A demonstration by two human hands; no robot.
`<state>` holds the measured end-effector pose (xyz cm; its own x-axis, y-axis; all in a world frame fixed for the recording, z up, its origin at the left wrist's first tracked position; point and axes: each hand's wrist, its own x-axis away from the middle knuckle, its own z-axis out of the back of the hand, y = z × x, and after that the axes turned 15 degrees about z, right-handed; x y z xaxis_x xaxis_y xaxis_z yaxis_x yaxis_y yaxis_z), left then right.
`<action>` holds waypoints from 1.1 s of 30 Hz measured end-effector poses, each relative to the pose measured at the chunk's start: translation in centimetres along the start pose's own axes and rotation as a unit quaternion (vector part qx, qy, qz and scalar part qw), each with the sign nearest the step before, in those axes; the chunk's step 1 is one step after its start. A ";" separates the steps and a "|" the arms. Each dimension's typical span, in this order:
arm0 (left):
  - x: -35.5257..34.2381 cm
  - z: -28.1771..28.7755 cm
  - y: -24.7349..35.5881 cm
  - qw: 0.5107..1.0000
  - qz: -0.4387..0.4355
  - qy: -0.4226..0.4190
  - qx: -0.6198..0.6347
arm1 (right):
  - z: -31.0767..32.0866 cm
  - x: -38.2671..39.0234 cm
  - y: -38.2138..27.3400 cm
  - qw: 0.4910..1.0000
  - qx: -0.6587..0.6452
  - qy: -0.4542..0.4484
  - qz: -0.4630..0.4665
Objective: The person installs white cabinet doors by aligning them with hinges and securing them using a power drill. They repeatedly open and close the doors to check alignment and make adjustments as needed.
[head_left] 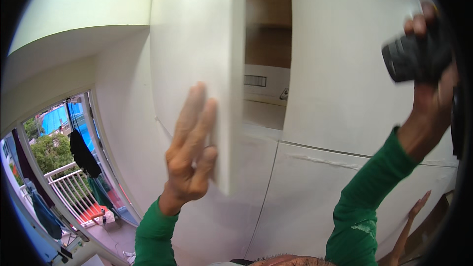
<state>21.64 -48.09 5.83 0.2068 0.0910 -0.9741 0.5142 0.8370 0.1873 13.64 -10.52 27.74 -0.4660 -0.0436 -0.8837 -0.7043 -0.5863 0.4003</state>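
My left hand (189, 150) lies against the face of a white cabinet door (194, 34), near its free edge. Its fingers are stretched out and hold nothing. The door stands ajar, showing a dark gap beside it. At the upper right my right hand (433, 88) is raised, closed round a black device (414, 56) with a thick round end. Shadow and the picture's rim hide part of that device, so its exact kind is unclear. Behind the door's edge, a white carton (266, 81) with printed marks sits in the brown-lined cupboard (267, 44).
Another white panel (340, 59) closes the front to the right, above lower panels (315, 192) divided by dark seams. Another person's bare forearm (406, 231) rises at the lower right. To the left, a glazed doorway (64, 133) shows hanging clothes (81, 152) and a balcony railing (66, 182).
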 end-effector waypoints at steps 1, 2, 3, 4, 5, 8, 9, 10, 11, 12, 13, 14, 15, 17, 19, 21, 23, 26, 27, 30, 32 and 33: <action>-0.7 -1.5 0.0 0.999 -0.031 -0.002 0.008 | 0.5 1.8 -1.6 0.997 0.071 0.023 0.000; -1.2 -2.8 0.0 0.999 -0.034 0.000 -0.002 | 0.6 3.5 -2.9 0.990 0.135 0.044 -0.005; -1.6 -4.2 0.0 0.999 -0.037 0.003 -0.012 | 0.7 4.9 -4.2 0.981 0.183 0.058 -0.014; -1.8 -5.4 -0.1 0.999 -0.036 0.006 -0.026 | 0.6 6.3 -5.3 0.969 0.239 0.069 -0.003; -1.9 -6.4 -0.2 0.999 -0.030 0.013 -0.038 | 0.5 7.5 -6.3 0.963 0.264 0.043 -0.030; -2.1 -8.8 -1.0 0.998 -0.024 0.020 -0.059 | -0.1 10.3 -8.0 0.954 0.278 0.096 -0.054; -2.2 -9.4 -1.3 0.997 -0.024 0.024 -0.074 | -0.3 11.1 -8.4 0.953 0.277 0.112 -0.059; -2.3 -9.9 -1.5 0.996 -0.027 0.027 -0.077 | -0.6 11.9 -8.8 0.950 0.283 0.121 -0.059; -2.5 -10.4 -1.7 0.996 -0.028 0.030 -0.081 | -0.9 12.6 -9.2 0.950 0.283 0.119 -0.055; -2.6 -10.8 -1.9 0.995 -0.029 0.033 -0.086 | -1.1 13.3 -9.5 0.947 0.280 0.144 -0.060; -2.8 -11.2 -2.0 0.995 -0.032 0.035 -0.088 | -1.4 13.9 -9.8 0.948 0.269 0.157 -0.061; -2.9 -11.5 -2.1 0.994 -0.035 0.038 -0.091 | -1.5 14.4 -10.1 0.953 0.255 0.157 -0.058; -3.0 -11.8 -2.2 0.994 -0.038 0.041 -0.095 | -1.7 14.9 -10.4 0.946 0.272 0.164 -0.059; -3.2 -12.3 -2.2 0.994 -0.035 0.043 -0.096 | -1.9 15.8 -11.0 0.935 0.289 0.192 -0.069; -3.3 -12.7 -2.3 0.995 -0.027 0.038 -0.093 | -1.9 16.4 -11.5 0.931 0.294 0.201 -0.078; -3.4 -13.0 -2.3 0.996 -0.011 0.028 -0.087 | -1.9 16.9 -12.0 0.936 0.287 0.187 -0.078; -3.5 -13.3 -2.4 0.995 -0.011 0.028 -0.092 | -1.7 17.4 -12.4 0.938 0.281 0.183 -0.083; -3.7 -13.9 -2.8 0.995 -0.008 0.026 -0.097 | -1.4 18.0 -12.7 0.938 0.279 0.186 -0.088; -3.7 -14.0 -2.9 0.995 -0.003 0.023 -0.094 | -1.4 18.1 -12.8 0.938 0.279 0.186 -0.088; -3.9 -14.5 -3.3 0.995 -0.002 0.024 -0.102 | -1.2 18.5 -12.7 0.938 0.279 0.185 -0.087; -4.1 -14.7 -3.4 0.995 -0.004 0.023 -0.099 | -1.3 18.6 -12.7 0.938 0.278 0.186 -0.091; -4.2 -14.8 -3.3 0.996 -0.004 0.026 -0.089 | -1.3 18.5 -12.7 0.938 0.277 0.188 -0.094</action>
<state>6.75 -43.20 7.47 0.1584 0.1078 -0.9815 0.3582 0.9200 0.1589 14.66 -4.91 5.96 -0.1586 -0.3243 -0.9326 -0.9735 -0.1063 0.2026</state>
